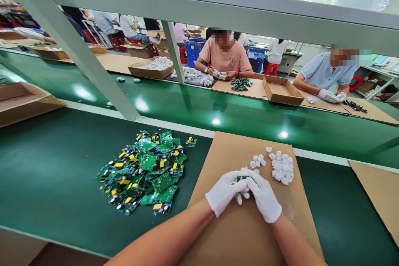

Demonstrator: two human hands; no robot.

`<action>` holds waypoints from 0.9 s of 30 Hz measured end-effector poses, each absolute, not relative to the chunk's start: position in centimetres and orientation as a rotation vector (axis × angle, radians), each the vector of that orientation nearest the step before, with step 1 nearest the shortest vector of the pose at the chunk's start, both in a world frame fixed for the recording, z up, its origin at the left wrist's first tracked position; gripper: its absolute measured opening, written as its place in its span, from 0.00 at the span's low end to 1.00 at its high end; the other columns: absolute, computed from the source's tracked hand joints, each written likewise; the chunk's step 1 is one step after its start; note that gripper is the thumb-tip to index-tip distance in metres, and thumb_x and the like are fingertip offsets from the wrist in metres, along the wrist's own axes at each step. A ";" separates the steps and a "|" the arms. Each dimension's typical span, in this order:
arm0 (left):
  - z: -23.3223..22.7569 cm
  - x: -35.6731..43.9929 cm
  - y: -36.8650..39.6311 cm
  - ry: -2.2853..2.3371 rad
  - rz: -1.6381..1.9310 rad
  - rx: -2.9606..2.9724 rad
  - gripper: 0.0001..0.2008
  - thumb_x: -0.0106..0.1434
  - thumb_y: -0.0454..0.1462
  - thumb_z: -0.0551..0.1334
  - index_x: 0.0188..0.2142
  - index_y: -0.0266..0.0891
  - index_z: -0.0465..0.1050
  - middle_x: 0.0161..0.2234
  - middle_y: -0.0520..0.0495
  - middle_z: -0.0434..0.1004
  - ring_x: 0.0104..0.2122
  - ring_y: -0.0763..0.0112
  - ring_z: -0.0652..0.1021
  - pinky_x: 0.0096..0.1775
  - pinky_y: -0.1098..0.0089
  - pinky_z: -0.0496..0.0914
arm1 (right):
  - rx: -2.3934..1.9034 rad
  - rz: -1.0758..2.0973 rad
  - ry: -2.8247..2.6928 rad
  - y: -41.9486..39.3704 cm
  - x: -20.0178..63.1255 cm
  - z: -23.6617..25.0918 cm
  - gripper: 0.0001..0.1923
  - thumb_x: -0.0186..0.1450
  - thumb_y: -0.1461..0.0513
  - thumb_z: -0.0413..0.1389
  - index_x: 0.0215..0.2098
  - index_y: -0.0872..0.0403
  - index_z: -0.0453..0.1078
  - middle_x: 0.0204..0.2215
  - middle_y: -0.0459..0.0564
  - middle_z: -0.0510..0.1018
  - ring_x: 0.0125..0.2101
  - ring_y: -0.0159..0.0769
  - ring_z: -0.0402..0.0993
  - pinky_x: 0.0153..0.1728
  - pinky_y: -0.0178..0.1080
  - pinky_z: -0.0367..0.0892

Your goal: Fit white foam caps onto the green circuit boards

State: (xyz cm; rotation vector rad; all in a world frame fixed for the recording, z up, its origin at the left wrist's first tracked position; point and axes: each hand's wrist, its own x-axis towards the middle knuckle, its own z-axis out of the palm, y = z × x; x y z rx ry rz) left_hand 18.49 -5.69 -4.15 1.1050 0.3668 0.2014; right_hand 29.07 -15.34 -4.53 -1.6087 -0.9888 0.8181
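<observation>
My left hand (222, 193) and my right hand (263, 195), both in white gloves, meet above a cardboard sheet (237, 237). Between their closed fingers shows a small green circuit board (242, 178), mostly covered by the gloves. Just beyond the hands lies a small group of white lumpy pieces (258, 161). A larger cluster of white pieces (282, 167) sits to the right on the same sheet. Left of the cardboard, a heap of green circuit boards (146, 166) with yellow and black parts is spread on the green bench, with one board (190, 141) lying apart.
A slanted metal post (93, 54) and a crossbar (218, 2) frame the view. Behind the bench runs a shiny green belt (199, 106). Across it, two gloved people handle small parts near cardboard trays (282, 89). A cardboard box (28, 102) stands at left.
</observation>
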 end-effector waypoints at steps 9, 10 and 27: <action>-4.2 18.0 -5.5 0.313 0.138 0.763 0.17 0.56 0.46 0.61 0.39 0.35 0.70 0.29 0.46 0.71 0.27 0.71 0.75 0.24 0.76 0.67 | -1.599 0.805 -1.030 -15.6 29.5 -5.0 0.25 0.65 0.49 0.45 0.53 0.54 0.66 0.44 0.52 0.76 0.45 0.42 0.69 0.50 0.44 0.63; -4.2 18.0 -5.6 0.315 0.155 0.773 0.17 0.57 0.46 0.60 0.38 0.34 0.70 0.29 0.45 0.71 0.27 0.72 0.74 0.24 0.75 0.67 | -1.638 0.793 -1.051 -15.6 29.3 -5.0 0.25 0.64 0.50 0.48 0.54 0.53 0.64 0.43 0.51 0.76 0.43 0.41 0.70 0.48 0.43 0.64; -2.7 18.2 -5.9 0.386 0.174 0.986 0.14 0.52 0.43 0.65 0.31 0.33 0.70 0.28 0.47 0.69 0.26 0.74 0.72 0.22 0.77 0.67 | -1.473 0.964 -0.989 -15.6 29.6 -4.7 0.24 0.66 0.49 0.43 0.54 0.51 0.65 0.38 0.49 0.78 0.40 0.40 0.72 0.46 0.43 0.66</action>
